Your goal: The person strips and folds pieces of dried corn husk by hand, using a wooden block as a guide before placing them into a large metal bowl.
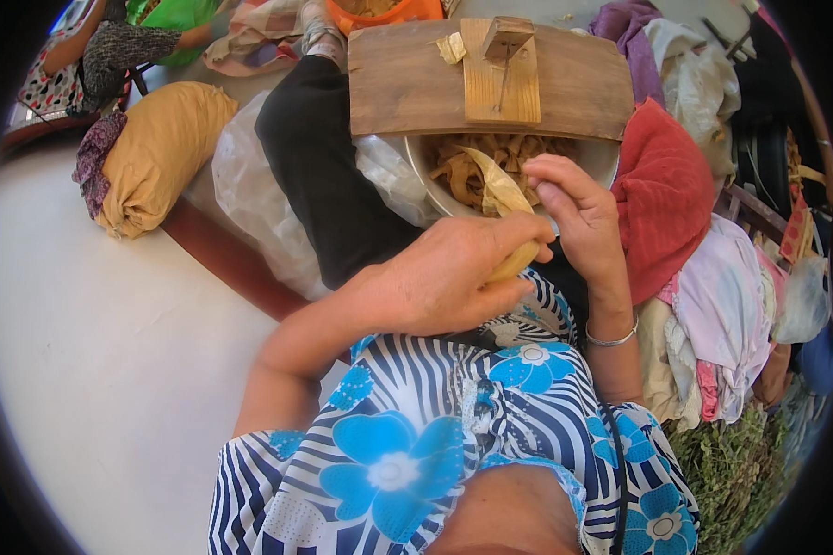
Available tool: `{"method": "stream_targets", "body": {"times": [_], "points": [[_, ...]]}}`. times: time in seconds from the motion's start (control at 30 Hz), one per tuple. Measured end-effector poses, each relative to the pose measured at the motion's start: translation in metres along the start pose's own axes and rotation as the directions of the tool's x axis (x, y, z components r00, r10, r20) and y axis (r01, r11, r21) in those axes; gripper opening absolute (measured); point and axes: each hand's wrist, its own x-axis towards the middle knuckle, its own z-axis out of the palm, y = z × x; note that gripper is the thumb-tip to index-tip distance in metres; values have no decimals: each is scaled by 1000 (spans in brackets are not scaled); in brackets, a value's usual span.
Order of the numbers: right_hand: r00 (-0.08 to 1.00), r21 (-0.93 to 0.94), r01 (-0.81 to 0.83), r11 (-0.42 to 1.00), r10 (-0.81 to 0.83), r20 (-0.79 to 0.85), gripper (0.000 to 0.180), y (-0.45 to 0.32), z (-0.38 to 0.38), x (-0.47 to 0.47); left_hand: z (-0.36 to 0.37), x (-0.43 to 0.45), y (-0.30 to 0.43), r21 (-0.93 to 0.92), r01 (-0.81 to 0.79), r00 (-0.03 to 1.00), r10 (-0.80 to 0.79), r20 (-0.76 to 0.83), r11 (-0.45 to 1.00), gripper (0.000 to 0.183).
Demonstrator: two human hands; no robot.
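A long, pale yellow strip [496,184], apparently dried leaf, runs through my left hand [451,274]. Its narrow end points up over the metal basin [420,166], and a rolled part [517,263] shows between thumb and fingers. Just right of the strip is my right hand [576,208], its thumb and forefinger brought close together; whether anything thin lies between them is unclear. Crumpled yellow-brown strips [451,173] fill the basin. Across its far side rests a wooden board [409,83], bearing a lighter plank [486,83] with an upright block [510,35] and a thin metal piece.
A tan cloth bundle [166,152] lies left, beside clear plastic [250,159]. Red cloth [659,201] and pale garments [722,305] are at right, above dried plants [729,465]. Another person's arm [76,45] and an orange container [389,17] appear at the top.
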Motion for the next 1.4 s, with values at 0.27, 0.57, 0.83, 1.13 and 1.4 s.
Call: {"method": "stream_targets", "body": {"times": [0.27,0.57,0.83,1.13,1.4], "points": [[961,-246,198,949,-139,238,27,-10,16,-14,-2,-12,20,84,-216,976,212,59,973,26],[861,-706,252,662,-487,-149,14,-49,-2,-21,-20,-28,27,-8,-386,922,385,-36,923,19],[884,-510,190,839,-372,-282,11,-5,-13,5,-18,-33,38,257,-332,936,350,-26,908,22],[957,-608,286,741,-187,222,9,11,13,-23,-14,-29,5,92,-276,871,289,-397,957,20],[932,-614,346,710,-188,308,8,29,28,-36,-108,-64,7,-543,-775,619,219,-754,322,31]]}}
